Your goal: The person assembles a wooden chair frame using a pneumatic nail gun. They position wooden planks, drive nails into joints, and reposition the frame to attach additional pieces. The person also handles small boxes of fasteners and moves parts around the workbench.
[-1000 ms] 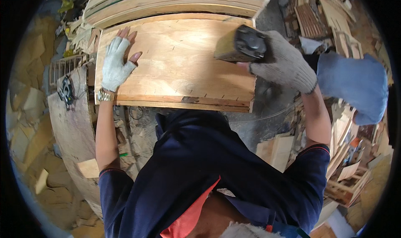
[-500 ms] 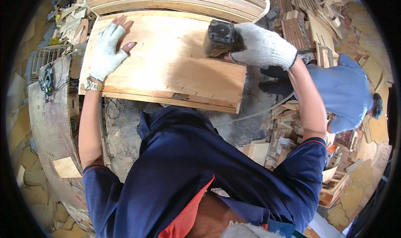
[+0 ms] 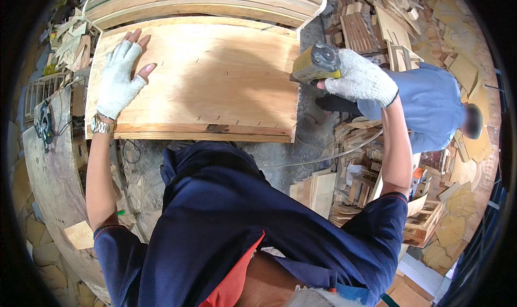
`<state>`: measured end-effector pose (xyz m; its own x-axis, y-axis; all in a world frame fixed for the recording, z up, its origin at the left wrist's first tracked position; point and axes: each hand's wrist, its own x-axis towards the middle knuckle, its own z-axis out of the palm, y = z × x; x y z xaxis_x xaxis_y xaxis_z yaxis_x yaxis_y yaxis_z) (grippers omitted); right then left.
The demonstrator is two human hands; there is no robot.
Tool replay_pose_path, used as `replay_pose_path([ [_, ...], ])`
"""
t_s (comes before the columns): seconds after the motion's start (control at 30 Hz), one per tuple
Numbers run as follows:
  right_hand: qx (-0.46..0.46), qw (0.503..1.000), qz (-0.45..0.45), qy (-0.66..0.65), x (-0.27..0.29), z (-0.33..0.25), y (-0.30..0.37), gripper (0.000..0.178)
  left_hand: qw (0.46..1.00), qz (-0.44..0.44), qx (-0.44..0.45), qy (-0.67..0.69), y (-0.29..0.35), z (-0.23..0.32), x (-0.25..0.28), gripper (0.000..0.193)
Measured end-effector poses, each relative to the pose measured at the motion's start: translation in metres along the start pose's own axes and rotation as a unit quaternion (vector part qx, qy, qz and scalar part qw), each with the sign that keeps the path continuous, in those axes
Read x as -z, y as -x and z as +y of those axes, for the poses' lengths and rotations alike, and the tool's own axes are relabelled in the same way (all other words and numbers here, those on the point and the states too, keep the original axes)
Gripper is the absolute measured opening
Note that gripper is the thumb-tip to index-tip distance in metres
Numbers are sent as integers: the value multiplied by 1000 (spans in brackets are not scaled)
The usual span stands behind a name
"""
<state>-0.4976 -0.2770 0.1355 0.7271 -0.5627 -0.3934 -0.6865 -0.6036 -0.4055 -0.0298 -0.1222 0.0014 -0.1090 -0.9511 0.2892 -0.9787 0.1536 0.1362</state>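
Observation:
A wide light-wood panel point(image 3: 215, 75) with several short dark staple marks lies in front of me, a wooden strip along its near edge. My left hand point(image 3: 119, 81), in a white fingerless glove, rests flat on the panel's left end with fingers spread. My right hand point(image 3: 362, 79), also gloved, is closed around a black and yellow pneumatic staple gun point(image 3: 313, 64). The tool sits at the panel's right edge, its nose side toward the wood. Whether its tip touches the wood, I cannot tell.
Behind the panel stands a slatted wooden frame point(image 3: 204, 2). A pale air hose point(image 3: 328, 160) crosses the floor on the right. Close to my right arm, a person in blue point(image 3: 431, 105) bends among wood offcuts. A worn bench point(image 3: 56, 172) with another tool point(image 3: 44, 123) stands at left.
My right hand has carried the staple gun from above the panel to its right edge and turned it, so its yellow side shows. My left hand stays on the panel.

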Motion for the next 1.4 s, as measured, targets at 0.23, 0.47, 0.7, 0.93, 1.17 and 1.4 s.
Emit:
replay_pose_path([
  [0.23, -77, 979, 122, -143, -41, -22, 27, 40, 999, -17, -39, 21, 2, 1, 2, 68],
  [0.47, -367, 732, 416, -397, -199, -65, 110, 36, 942, -222, -232, 99, 6, 3, 20, 90],
  [0.7, -740, 542, 347, -194, -468, -272, 98, 41, 794, -296, -508, 154, 5, -11, 36, 98],
  [0.93, -843, 202, 208, -453, -588, -587, -4, 47, 804, -149, -567, 99, 9, -18, 11, 84],
  [1.17, -873, -87, 174, -447, -621, -792, -115, 67, 761, -109, -632, 97, -19, -16, -7, 77],
  [1.4, -816, -362, 270, -361, -705, -899, -254, 70, 754, -67, -649, 71, -39, -13, -20, 70],
])
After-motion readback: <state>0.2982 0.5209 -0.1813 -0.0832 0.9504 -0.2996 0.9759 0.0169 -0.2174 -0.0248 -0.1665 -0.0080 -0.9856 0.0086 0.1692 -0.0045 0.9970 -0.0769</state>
